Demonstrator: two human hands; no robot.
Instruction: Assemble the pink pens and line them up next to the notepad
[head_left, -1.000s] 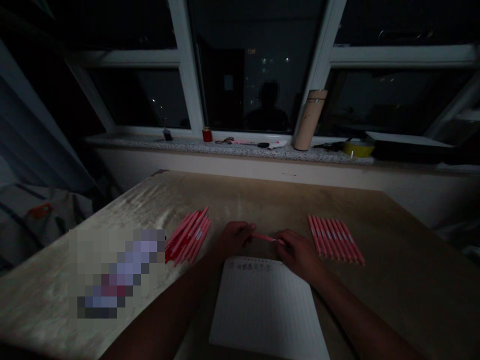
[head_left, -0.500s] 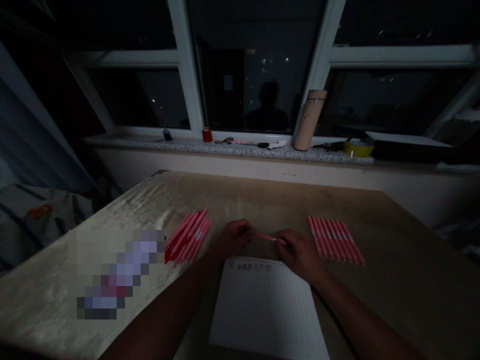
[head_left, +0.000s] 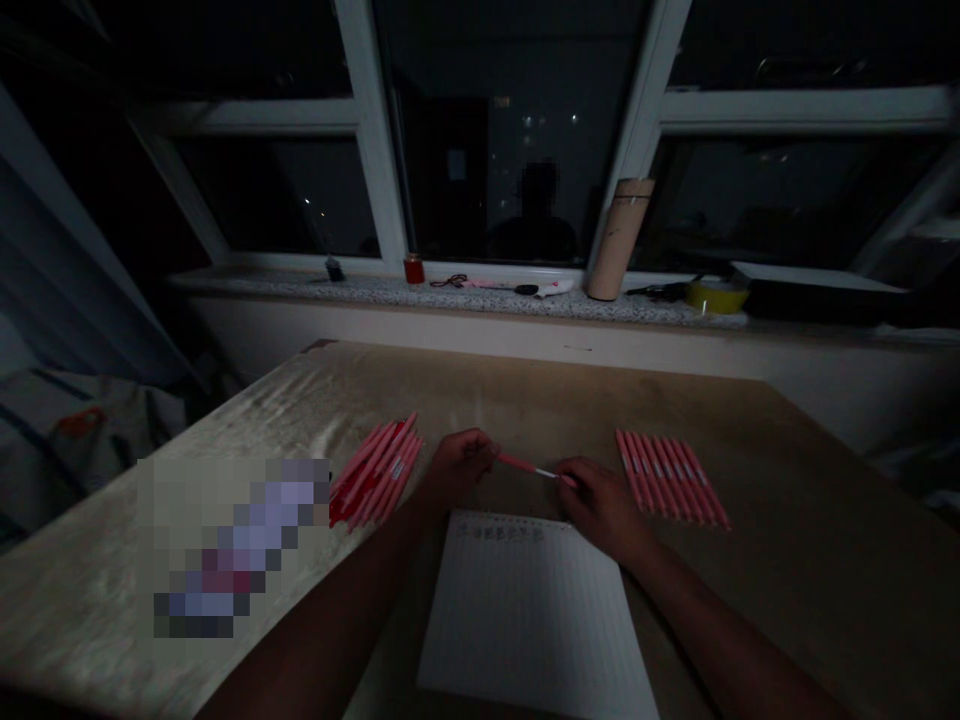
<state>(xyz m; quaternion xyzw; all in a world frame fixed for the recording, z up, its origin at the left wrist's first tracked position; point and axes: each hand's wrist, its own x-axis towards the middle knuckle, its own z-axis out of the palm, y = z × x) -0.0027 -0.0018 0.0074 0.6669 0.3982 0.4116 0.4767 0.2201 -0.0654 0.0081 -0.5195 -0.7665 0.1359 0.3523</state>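
A slim pink pen (head_left: 517, 463) spans the gap between my two hands above the table, with a whitish stretch showing near its right part. Closed fingers of my left hand (head_left: 461, 462) grip its left end. At the other end, my right hand (head_left: 596, 500) pinches it, a pink tip showing at the fingers. Whether the whitish stretch is a label or a bared part, I cannot tell. Just below the hands lies a lined spiral notepad (head_left: 532, 620) with handwriting along its top. Left of my left hand is a loose pile of pink pens (head_left: 382, 470); right of my right hand several pink pens (head_left: 667, 475) lie in a neat row.
A blurred-out item (head_left: 240, 550) lies on the table's left side (head_left: 247, 430). On the windowsill (head_left: 360, 290) stand a tall beige bottle (head_left: 622, 240), a small red jar (head_left: 414, 268) and a yellow tape roll (head_left: 716, 296). A curtain (head_left: 67, 240) hangs at the left.
My left hand has shifted slightly up and left, and more of the pen shows between the hands, including the whitish stretch. The pen pile, row and notepad stay put.
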